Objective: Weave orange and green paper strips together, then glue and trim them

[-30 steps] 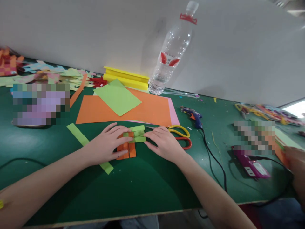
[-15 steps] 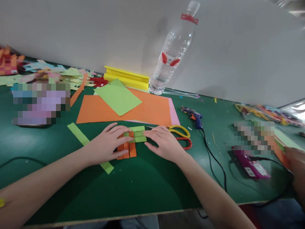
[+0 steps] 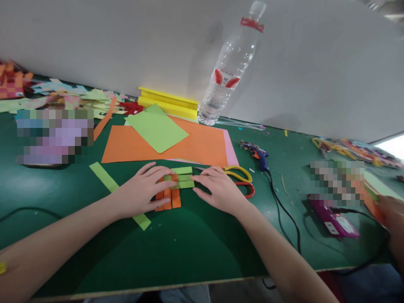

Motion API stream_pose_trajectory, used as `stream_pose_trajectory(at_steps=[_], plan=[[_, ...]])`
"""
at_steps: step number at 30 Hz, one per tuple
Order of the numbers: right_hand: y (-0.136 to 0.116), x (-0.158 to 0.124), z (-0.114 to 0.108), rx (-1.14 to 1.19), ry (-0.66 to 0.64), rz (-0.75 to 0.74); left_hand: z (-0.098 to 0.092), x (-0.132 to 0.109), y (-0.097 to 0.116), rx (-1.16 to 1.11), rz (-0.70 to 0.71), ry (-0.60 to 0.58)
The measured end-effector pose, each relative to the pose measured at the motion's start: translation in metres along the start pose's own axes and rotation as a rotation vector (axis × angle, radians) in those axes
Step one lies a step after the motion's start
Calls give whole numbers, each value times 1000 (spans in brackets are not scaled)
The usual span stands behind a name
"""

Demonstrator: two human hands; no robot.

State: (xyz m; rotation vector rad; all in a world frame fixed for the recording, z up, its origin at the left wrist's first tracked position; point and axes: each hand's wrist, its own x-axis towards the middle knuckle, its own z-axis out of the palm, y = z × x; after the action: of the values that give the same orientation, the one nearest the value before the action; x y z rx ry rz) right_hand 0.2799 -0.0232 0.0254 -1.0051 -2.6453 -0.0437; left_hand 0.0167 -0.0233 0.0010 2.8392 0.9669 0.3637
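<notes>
Orange paper strips (image 3: 176, 200) and green paper strips (image 3: 186, 177) cross over and under each other in a small weave on the table. My left hand (image 3: 147, 189) rests over the weave's left part, fingers spread and pressing it down; it hides some of the crossings. At the right ends of the green strips, the fingertips of my right hand (image 3: 216, 187) touch or nearly touch the middle strip, thumb held apart. Scissors (image 3: 241, 173) with yellow and red handles lie partly beneath my right hand. A loose green strip (image 3: 104, 176) passes under my left wrist.
Behind the hands lie an orange sheet (image 3: 202, 145) and a green sheet (image 3: 157, 128). A plastic bottle (image 3: 225, 71) stands by the wall. To the right are a glue gun (image 3: 257, 155) with its cord, a magenta power strip (image 3: 331, 219) and another person's hand (image 3: 391, 210).
My right hand has shifted very slightly right, away from the strips. The right ends of the green strips look more distinctly separated. My left hand stays in place.
</notes>
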Motion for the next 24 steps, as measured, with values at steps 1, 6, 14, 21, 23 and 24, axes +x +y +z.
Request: stream_pose_trajectory(at_steps=[1, 6, 14, 21, 23, 24], plan=[[0, 0, 0, 0, 3, 0, 0, 0, 0, 0, 1, 1], [0, 0, 1, 23, 3, -15, 1, 0, 0, -4, 6, 8], [0, 0, 2, 37, -12, 29, 1, 0, -1, -5, 7, 5], [-2, 1, 5, 16, -113, 186, 1, 0, 0, -5, -1, 20], [-2, 1, 6, 7, -126, 183, 1, 0, 1, -3, -13, 28], [-2, 2, 6, 1, -126, 182, 2, 0, 1, -3, -20, 30]])
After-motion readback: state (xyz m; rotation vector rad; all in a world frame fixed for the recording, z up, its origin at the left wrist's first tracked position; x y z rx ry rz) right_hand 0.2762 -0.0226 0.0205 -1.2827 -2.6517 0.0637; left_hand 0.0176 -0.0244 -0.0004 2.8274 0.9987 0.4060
